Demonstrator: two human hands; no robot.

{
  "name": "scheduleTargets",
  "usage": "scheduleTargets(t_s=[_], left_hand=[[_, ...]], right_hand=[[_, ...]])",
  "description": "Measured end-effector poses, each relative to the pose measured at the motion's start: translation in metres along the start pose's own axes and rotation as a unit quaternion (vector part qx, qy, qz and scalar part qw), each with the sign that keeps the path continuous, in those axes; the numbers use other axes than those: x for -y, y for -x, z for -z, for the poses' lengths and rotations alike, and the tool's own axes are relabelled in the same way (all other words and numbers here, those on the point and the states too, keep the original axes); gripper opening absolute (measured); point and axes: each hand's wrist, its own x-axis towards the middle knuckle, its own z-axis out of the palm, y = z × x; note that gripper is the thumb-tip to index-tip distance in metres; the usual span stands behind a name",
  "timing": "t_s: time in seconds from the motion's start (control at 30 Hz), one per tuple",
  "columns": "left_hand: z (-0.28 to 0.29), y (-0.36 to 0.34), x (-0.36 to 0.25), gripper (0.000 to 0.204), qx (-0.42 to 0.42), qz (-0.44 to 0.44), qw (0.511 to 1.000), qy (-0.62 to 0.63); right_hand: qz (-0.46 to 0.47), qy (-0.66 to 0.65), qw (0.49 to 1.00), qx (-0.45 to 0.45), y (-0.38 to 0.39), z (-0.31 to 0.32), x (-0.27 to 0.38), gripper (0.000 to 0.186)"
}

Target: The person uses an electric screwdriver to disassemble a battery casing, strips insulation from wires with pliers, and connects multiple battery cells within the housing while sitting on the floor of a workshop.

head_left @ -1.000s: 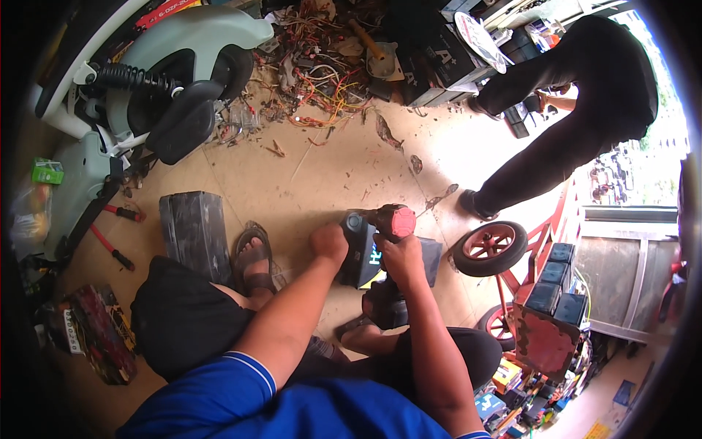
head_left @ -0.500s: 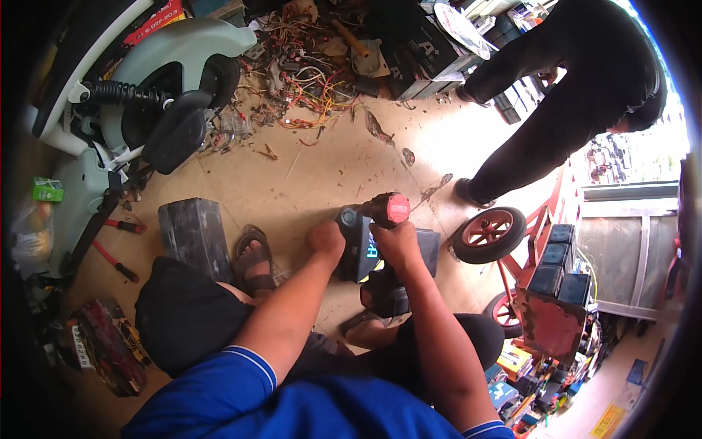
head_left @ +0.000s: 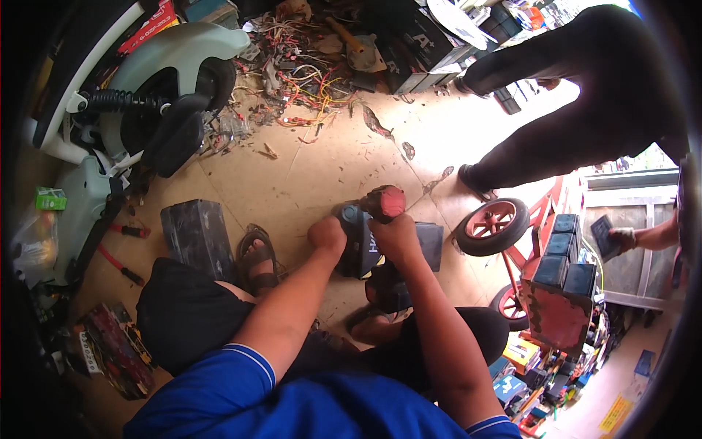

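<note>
Below me on the tiled floor stands a dark case [head_left: 356,252] with pale lettering on its side. My right hand [head_left: 395,238] is closed round the grip of a cordless drill [head_left: 392,203], red and black, held over the case. The drill's dark base [head_left: 387,289] shows below my wrist; its tip is hidden. At the case's left edge my left hand [head_left: 326,235] is curled closed against it, its fingertips out of sight. Beside the case on the right lies a dark grey block [head_left: 429,245].
A dark box [head_left: 196,238] stands left of my sandalled foot. A red cart [head_left: 559,314] holding several batteries is at right, its wheel [head_left: 492,227] nearby. A person in black [head_left: 541,139] stands far right. Another person's gloved hand [head_left: 624,238] holds a dark battery [head_left: 605,238]. Loose wires [head_left: 307,88] litter the far floor.
At the right edge a gloved hand with a dark battery has come into view. The person in black has straightened and shifted right. My hands and the drill have barely moved.
</note>
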Motion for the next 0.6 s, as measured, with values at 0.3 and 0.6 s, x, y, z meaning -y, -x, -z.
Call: scheduleTargets(t_s=[0.3, 0.6], left_hand=[[0.0, 0.001, -0.002, 0.017, -0.005, -0.032, 0.999, -0.029], [-0.002, 0.002, 0.005, 0.024, -0.038, -0.052, 0.997, -0.038]], right_hand=[[-0.015, 0.041, 0.999, 0.009, -0.01, 0.0, -0.003, 0.034], [-0.049, 0.038, 0.998, 0.026, -0.004, 0.007, 0.011, 0.035]])
